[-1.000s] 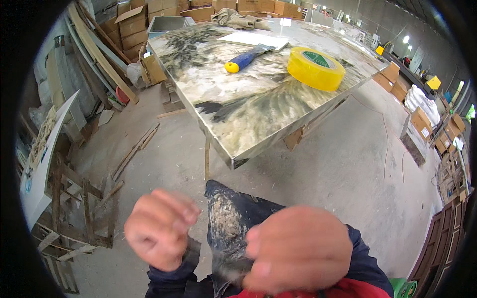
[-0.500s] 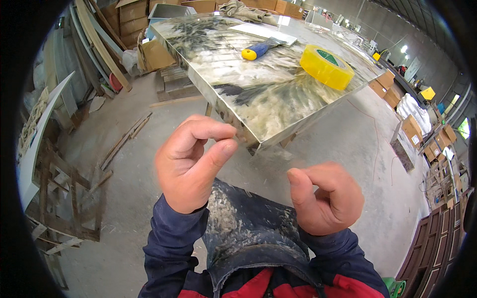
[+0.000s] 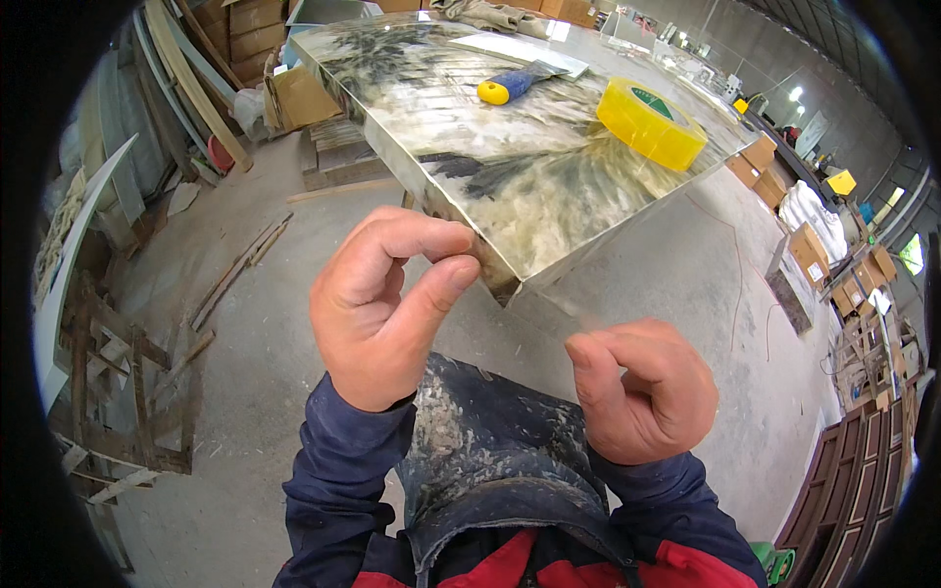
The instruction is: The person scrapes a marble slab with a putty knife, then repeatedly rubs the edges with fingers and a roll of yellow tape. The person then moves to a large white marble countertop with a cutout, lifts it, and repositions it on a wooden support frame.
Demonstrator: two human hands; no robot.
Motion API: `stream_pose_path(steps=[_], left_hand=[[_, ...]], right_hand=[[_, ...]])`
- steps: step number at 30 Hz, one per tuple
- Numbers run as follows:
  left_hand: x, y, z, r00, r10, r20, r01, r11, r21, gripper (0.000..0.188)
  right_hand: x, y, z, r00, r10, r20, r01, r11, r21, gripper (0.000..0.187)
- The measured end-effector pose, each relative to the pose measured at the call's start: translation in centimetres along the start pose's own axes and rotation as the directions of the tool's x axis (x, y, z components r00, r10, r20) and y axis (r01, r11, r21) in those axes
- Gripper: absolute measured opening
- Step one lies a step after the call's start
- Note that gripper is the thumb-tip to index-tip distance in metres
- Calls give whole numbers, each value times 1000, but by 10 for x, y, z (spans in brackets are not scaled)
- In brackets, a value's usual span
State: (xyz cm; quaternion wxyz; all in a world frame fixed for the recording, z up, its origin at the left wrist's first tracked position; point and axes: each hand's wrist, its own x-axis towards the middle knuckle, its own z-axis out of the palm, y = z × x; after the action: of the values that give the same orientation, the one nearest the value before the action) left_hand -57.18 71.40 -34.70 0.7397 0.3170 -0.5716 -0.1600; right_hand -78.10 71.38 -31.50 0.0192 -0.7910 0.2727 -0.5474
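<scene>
A glossy slab (image 3: 549,225) with black, white and greenish marbling juts its near corner between my hands. My left hand (image 3: 382,304) is beside that corner, thumb and forefinger curled to a pinch at the left edge; what lies between the tips cannot be made out. To the right and nearer me, my right hand (image 3: 647,392) is closed, thumb against the curled forefinger. A faint see-through film (image 3: 554,306) seems to stretch from the corner toward it. On the slab lie a roll of yellow clear tape (image 3: 652,122) and a putty knife (image 3: 515,84) with a blue and yellow handle.
A white flat strip (image 3: 510,51) and a crumpled cloth (image 3: 490,14) lie farther back on the slab. Wooden frames (image 3: 127,382) stand at left, with boards leaning behind. Cardboard boxes (image 3: 809,257) and dark brown panels (image 3: 853,480) line the right side. Thin sticks (image 3: 240,269) lie on the floor.
The slab's near corner sits slightly farther right in the view. My left hand has shifted a little up and right, still curled; my right hand is nearly unmoved.
</scene>
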Motion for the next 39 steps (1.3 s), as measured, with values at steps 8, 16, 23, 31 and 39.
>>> stream_pose_path(steps=[8,16,23,31,39], left_hand=[[-11,-7,13,986,80,-146,-34,955,294,51],[17,0,14,923,247,-296,-178,954,241,51],[77,-35,15,864,499,-63,-472,848,241,50],[67,-44,24,875,476,-88,-435,853,286,80],[65,-52,35,806,526,-272,-498,850,170,79]], right_hand=[[3,5,-4,998,49,31,-48,999,-14,17],[7,9,-11,995,66,68,-66,998,-4,16],[15,13,-14,991,30,131,-37,998,46,18],[28,42,-14,978,-44,202,25,995,96,22],[44,65,-5,952,-216,219,161,957,242,24]])
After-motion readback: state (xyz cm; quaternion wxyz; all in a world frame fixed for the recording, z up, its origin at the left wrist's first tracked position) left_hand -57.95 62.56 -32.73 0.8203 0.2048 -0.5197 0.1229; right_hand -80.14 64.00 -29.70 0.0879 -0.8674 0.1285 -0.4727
